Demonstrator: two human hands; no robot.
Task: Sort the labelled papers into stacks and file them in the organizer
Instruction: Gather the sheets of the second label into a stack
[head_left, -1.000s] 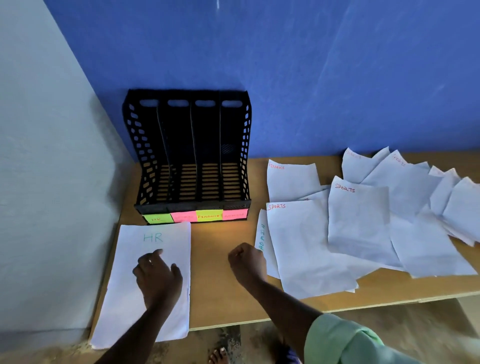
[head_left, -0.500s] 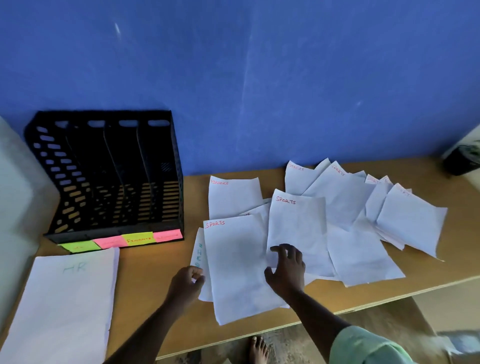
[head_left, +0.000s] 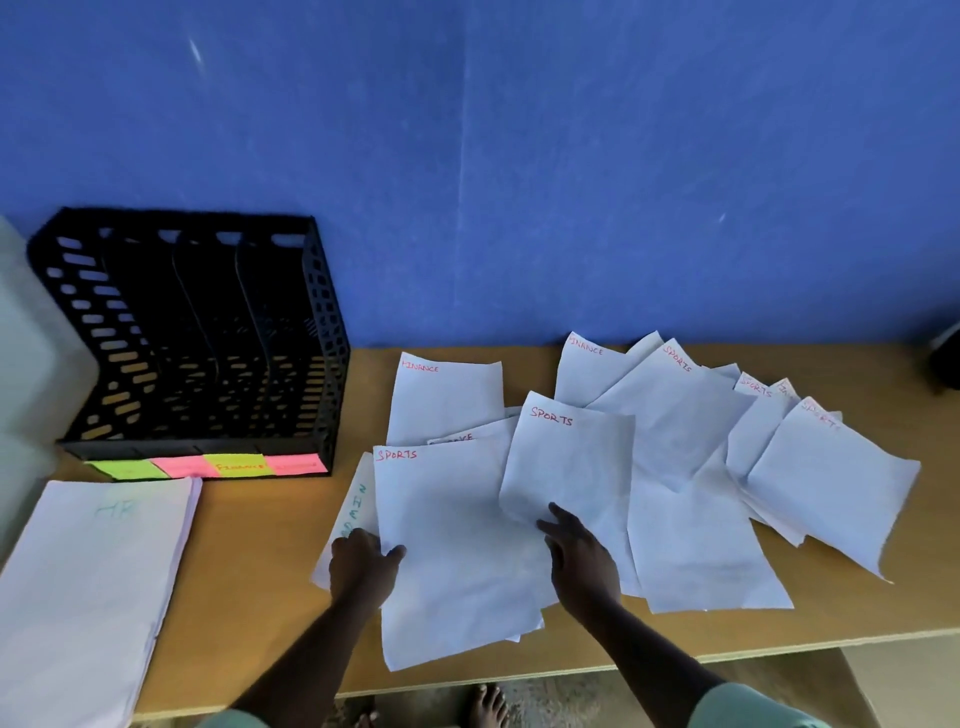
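Papers (head_left: 675, 436) lie fanned across the table (head_left: 260, 545), labels showing for sorting. Left hand (head_left: 363, 564) pinches a SPORTS sheet (head_left: 452, 545) edge — right hand (head_left: 582, 561) rests flat on another, fingers relaxed

Two hands, left (head_left: 363, 564) and right (head_left: 582, 561), on scattered SPORTS sheets (head_left: 452, 545) beside a black organizer (head_left: 197, 332) on a desk (head_left: 260, 545)

place: a small office corner | signs: black file organizer (head_left: 197, 338) by the table's (head_left: 519, 660) left back corner, labelled papers (head_left: 571, 467) spread out, blue wall (head_left: 519, 156) behind
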